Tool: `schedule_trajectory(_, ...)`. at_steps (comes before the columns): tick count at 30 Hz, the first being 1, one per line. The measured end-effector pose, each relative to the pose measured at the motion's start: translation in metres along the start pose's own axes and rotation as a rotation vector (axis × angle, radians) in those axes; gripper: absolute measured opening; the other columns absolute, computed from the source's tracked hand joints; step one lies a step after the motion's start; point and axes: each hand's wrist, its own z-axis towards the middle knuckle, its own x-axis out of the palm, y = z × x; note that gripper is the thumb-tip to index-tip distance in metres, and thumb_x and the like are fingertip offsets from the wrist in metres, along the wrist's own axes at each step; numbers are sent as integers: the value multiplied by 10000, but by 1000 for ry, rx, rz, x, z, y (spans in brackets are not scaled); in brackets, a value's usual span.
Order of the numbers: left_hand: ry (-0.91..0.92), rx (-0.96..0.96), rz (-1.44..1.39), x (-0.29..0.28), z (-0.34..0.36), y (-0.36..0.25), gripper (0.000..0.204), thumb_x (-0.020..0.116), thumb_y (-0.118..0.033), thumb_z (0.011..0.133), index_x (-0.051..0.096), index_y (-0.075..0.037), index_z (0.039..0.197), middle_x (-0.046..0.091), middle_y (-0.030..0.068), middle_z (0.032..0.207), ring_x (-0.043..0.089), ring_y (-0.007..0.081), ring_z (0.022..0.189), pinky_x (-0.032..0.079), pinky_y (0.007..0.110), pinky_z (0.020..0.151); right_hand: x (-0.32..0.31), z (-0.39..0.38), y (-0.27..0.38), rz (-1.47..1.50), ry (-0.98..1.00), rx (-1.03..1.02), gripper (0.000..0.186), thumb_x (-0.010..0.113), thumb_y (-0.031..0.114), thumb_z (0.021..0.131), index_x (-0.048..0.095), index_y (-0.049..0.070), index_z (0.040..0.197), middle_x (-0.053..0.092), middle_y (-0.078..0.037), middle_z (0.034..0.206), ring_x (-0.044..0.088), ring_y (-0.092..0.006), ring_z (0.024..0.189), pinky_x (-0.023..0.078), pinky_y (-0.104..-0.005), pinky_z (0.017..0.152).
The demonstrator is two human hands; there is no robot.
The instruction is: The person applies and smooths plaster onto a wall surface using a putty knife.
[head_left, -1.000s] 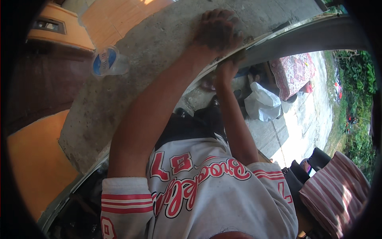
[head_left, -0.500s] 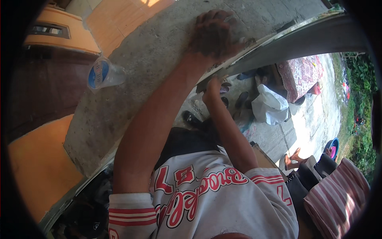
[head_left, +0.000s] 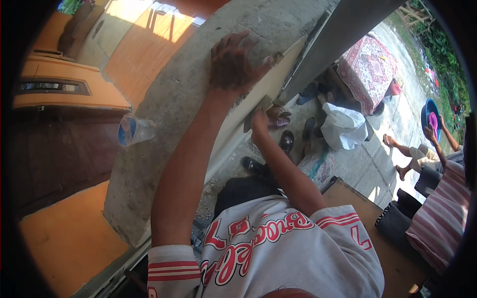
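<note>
Support, prob.: rests L hand (head_left: 232, 65) splayed on ledge (head_left: 176, 87). Grips flat tool (head_left: 265, 103) w/ R hand (head_left: 259, 123), prob. for ctrl.

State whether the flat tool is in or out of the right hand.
In: the right hand grips the flat tool, part of which juts out past it.

Head view: left fisheye of worn pair, looking down over white jersey (head_left: 303, 253), close; left hand (head_left: 231, 67), right hand (head_left: 259, 121) farther out.
</note>
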Motion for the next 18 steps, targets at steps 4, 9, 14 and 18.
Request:
schedule_trajectory(4,7,-4,0,1,0,-1,539,726,-464,796,649,-147,1226,569,61,1338,504,270,1266,379,447,1087,-8,16,20,-80,-74,-38,514,357,291,1051,442,-70,1407,593,-209,1300,582,-311,1187,433,-374,994)
schedule_trajectory(9,4,11,12,2,0,-3,532,728,-455,803,649,-142,1226,567,64,1345,502,278,1268,384,452,1078,2,44,126,34,-166,-656,482,366,265,1054,443,-61,1400,567,-246,1322,540,-383,1224,389,-382,1032)
schedule_trajectory(14,9,-7,55,3,-1,-1,535,717,-484,808,651,-156,1225,568,52,1343,505,273,1263,389,452,1071,3,-2,84,-165,-179,-970,460,373,215,1056,412,-39,1438,506,-247,1401,483,-397,1300,349,-385,1095)
schedule_trajectory(18,-32,5,42,5,-4,2,547,710,-509,803,657,-165,1225,571,27,1337,507,258,1261,389,448,1074,-2,-18,19,-181,-35,-546,483,364,265,1058,421,-41,1427,538,-254,1364,493,-403,1289,363,-392,1076)
